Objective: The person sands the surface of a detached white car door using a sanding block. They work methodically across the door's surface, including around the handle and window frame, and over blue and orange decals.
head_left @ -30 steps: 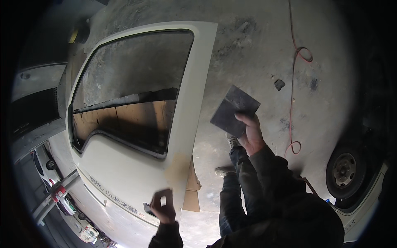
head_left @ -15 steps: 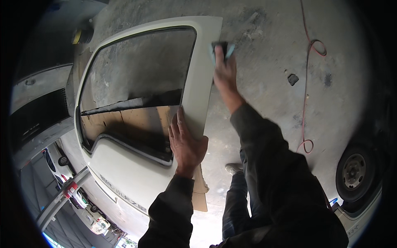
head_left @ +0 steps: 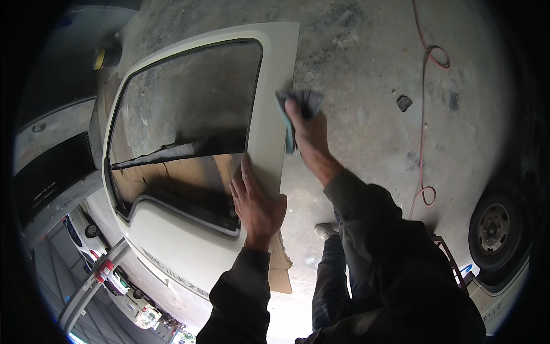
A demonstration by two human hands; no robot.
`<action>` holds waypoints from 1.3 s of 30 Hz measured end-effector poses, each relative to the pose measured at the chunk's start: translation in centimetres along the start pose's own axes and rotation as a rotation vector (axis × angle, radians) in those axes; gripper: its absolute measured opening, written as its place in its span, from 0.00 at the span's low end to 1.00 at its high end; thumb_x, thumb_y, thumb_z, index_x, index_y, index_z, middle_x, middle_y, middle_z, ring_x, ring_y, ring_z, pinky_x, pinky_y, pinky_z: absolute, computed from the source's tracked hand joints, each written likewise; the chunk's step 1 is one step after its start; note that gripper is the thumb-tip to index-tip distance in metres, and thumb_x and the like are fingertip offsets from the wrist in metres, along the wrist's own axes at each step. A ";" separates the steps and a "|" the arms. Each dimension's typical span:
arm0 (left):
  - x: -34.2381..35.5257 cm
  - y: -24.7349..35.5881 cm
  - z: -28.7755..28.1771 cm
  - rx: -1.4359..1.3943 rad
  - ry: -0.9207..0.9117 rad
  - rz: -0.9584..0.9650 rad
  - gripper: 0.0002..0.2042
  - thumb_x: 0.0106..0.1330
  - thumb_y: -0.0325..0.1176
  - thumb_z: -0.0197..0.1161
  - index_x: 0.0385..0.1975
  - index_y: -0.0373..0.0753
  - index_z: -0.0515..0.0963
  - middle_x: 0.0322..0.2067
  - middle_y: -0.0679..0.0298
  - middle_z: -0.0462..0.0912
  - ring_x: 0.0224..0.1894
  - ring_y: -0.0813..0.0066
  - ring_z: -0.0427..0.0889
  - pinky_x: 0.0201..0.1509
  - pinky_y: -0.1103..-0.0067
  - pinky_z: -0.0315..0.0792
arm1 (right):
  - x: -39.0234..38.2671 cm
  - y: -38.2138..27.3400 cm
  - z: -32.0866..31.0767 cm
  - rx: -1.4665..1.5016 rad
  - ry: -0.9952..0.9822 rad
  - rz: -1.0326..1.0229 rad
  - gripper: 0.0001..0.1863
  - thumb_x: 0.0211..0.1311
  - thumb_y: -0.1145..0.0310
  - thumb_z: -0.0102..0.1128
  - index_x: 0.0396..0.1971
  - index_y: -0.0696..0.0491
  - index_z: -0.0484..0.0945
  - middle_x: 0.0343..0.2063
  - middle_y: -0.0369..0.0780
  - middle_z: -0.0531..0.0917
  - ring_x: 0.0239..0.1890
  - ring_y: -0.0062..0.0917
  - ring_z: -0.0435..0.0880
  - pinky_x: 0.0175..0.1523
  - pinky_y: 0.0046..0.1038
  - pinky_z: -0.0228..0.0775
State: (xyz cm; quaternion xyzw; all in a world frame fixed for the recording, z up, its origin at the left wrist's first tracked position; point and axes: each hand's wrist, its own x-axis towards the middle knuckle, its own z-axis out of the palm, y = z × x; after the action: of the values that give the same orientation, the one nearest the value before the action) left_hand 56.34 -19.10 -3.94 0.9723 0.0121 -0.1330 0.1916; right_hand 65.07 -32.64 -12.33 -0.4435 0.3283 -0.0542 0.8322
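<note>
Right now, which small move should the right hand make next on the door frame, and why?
Probably slide the grey sanding sheet down the white door pillar. The right hand presses it near the top edge, and the left hand lies flat lower down, steadying the car door.

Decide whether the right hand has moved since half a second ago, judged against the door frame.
Yes. The right hand, holding the grey sanding sheet, has slid down the white door's rear frame edge, away from its top corner.

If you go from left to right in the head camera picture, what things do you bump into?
White car door → left hand flat on the door's frame → right hand holding grey sanding paper → red cord on the floor → car wheel.
</note>
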 end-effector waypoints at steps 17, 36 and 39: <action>-0.3 -1.1 0.3 0.003 0.046 0.100 0.51 0.47 0.29 0.65 0.79 0.37 0.55 0.64 0.44 0.70 0.64 0.38 0.71 0.69 0.51 0.68 | 0.6 -0.3 -1.3 -0.082 -0.061 0.254 0.17 0.71 0.58 0.74 0.40 0.59 0.88 0.33 0.33 0.89 0.35 0.15 0.83 0.41 0.27 0.75; -0.1 0.0 0.8 0.013 0.019 0.020 0.50 0.48 0.25 0.64 0.79 0.38 0.55 0.64 0.45 0.70 0.65 0.39 0.70 0.70 0.53 0.68 | 5.3 -2.9 0.2 -0.211 0.081 -0.033 0.17 0.67 0.59 0.77 0.41 0.60 0.89 0.33 0.37 0.91 0.33 0.17 0.86 0.39 0.27 0.78; -0.1 0.0 -0.1 0.046 0.024 -0.010 0.49 0.50 0.26 0.67 0.79 0.37 0.55 0.64 0.44 0.71 0.66 0.38 0.70 0.71 0.52 0.68 | -3.2 1.1 -1.1 -0.180 -0.026 -0.104 0.15 0.65 0.67 0.79 0.46 0.58 0.88 0.42 0.38 0.92 0.43 0.18 0.88 0.50 0.26 0.81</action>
State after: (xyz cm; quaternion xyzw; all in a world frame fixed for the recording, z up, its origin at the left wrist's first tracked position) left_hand 56.31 -19.07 -3.82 0.9779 0.0164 -0.1225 0.1685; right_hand 61.71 -31.55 -12.01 -0.5336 0.2974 -0.0620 0.7893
